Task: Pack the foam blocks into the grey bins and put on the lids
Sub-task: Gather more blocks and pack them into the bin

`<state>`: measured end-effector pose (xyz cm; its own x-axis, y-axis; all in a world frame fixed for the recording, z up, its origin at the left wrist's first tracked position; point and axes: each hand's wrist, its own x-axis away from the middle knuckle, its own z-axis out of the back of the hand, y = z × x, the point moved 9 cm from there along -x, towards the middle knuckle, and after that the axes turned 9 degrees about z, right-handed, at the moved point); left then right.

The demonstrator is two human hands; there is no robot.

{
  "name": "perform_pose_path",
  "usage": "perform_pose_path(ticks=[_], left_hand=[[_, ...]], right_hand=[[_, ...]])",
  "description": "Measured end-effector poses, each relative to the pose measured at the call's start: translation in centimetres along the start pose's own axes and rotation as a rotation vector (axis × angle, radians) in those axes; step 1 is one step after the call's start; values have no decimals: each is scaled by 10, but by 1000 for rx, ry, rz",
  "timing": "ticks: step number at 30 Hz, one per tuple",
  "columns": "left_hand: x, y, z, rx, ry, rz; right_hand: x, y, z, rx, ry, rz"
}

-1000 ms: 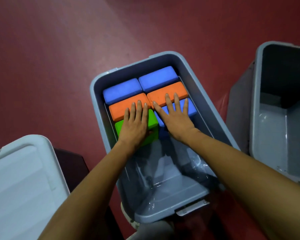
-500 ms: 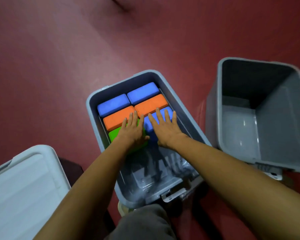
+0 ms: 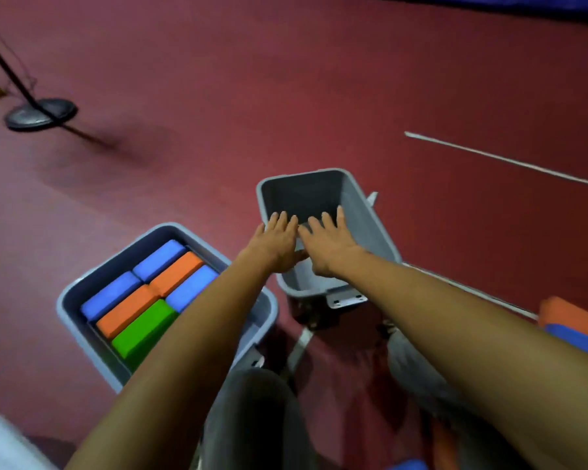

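You hold both hands over the open grey bin [image 3: 370,215], your left hand [image 3: 277,244] above its left rim and your right hand [image 3: 330,247] just beside it over the mouth. The fingers are straight and spread, palms down, and hold nothing; whether they touch the bin cannot be told. Left of the open grey bin and nearer you, the packed grey bin [image 3: 78,293] stands on the red floor [image 3: 286,96]. It holds blue blocks [image 3: 160,259], orange blocks [image 3: 177,273] and a green block [image 3: 143,329] laid flat side by side, and your left forearm crosses its right side. Right of the open grey bin, at the edge of view, a loose orange block [image 3: 571,315] lies on a loose blue block [image 3: 577,339]. Far to its left, a round black stand base [image 3: 39,113] rests on the floor.
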<state>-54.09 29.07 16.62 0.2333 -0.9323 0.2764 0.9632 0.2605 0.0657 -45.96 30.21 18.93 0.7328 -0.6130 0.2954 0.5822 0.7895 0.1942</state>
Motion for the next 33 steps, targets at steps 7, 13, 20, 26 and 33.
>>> perform_pose_path(ticks=[7,13,20,26,33], left_hand=[[24,168,34,-157,-31,-204],[48,298,19,-236,-46,-339],[75,442,-45,-331,-98,-517],[95,531,-114,-424,-207,-612],[95,569,-227,-503,-412,-561]], right_hand=[[122,140,-19,-43,-17,-241],[223,216,-78,-217,-24,-439],[329,262,-187,-336,-101,-585],[412,298,-297,-527,-222,-759],[449,294,-403,-700,-305,-875]])
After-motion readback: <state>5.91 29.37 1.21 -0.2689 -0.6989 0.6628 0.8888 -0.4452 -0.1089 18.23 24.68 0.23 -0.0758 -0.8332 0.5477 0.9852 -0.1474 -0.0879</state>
